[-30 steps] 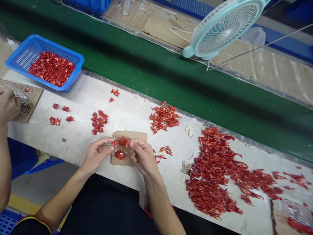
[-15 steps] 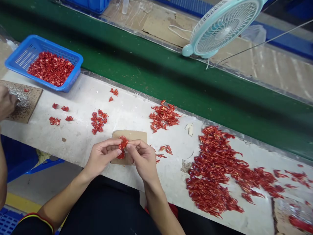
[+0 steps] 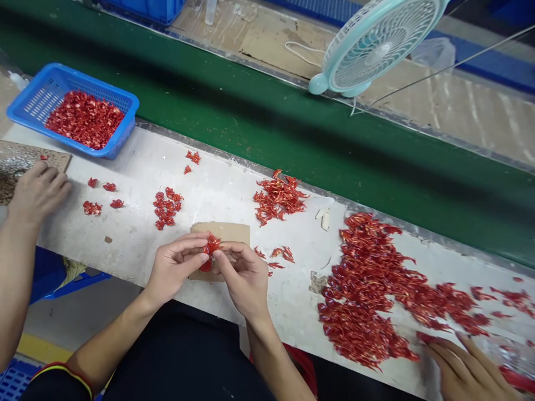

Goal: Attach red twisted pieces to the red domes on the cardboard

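Observation:
My left hand (image 3: 179,267) and my right hand (image 3: 242,273) meet over a small piece of cardboard (image 3: 234,231). Between their fingertips they pinch a small glossy red piece (image 3: 212,243) with pointed tips. Its exact kind is not clear. Under my fingers another red part (image 3: 205,265) shows against the cardboard. Just right of my right hand lie several loose red pieces (image 3: 284,254). To the left of my hands, a cluster of red pieces (image 3: 167,208) rests on the white tabletop (image 3: 134,239).
A blue basket (image 3: 121,142) of red bits stands back left. A large red heap (image 3: 368,295) and a smaller pile (image 3: 279,197) lie rightward. Co-workers' hands are at left (image 3: 39,192) and lower right (image 3: 463,367). A fan (image 3: 378,53) stands beyond the green belt (image 3: 234,111).
My right fingertips have shifted slightly on the red piece. At left, a co-worker's hand has moved right, toward the loose pieces. Another person's hand has come in at lower right beside the large heap.

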### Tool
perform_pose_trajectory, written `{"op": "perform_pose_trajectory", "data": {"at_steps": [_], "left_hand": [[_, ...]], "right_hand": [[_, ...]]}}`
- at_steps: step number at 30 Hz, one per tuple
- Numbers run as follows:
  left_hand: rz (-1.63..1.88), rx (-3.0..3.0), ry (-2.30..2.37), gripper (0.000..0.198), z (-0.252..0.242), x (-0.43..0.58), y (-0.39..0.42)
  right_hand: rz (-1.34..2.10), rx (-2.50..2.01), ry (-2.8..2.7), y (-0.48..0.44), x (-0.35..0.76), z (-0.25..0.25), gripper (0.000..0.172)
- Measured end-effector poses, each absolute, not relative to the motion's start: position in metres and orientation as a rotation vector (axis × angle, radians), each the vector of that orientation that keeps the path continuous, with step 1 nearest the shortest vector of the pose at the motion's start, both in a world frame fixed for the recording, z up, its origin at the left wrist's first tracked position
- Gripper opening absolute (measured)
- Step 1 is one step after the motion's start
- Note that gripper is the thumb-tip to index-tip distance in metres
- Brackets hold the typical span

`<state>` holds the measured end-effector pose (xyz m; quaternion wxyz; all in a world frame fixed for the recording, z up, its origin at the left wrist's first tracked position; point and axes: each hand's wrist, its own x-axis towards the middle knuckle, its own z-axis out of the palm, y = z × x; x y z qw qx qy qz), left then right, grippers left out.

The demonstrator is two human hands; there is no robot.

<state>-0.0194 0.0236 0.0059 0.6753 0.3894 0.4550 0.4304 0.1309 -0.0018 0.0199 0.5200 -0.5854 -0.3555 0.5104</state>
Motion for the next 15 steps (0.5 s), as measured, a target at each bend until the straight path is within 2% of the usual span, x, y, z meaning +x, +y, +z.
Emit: {"op": "perform_pose_trajectory", "data": {"at_steps": [8,15], "left_hand": [[0.993,0.978,1.074,0.022,0.012,-0.013,0.016],[0.909,1.252,1.057,0.021,0.009,-0.029,0.024]], "right_hand": [[1.162,-1.392,-0.839,-0.010,0.130,0.018,0.016],[1.150,-1.334,-0.788,-0.019,0.134,0.007,0.031]]}}
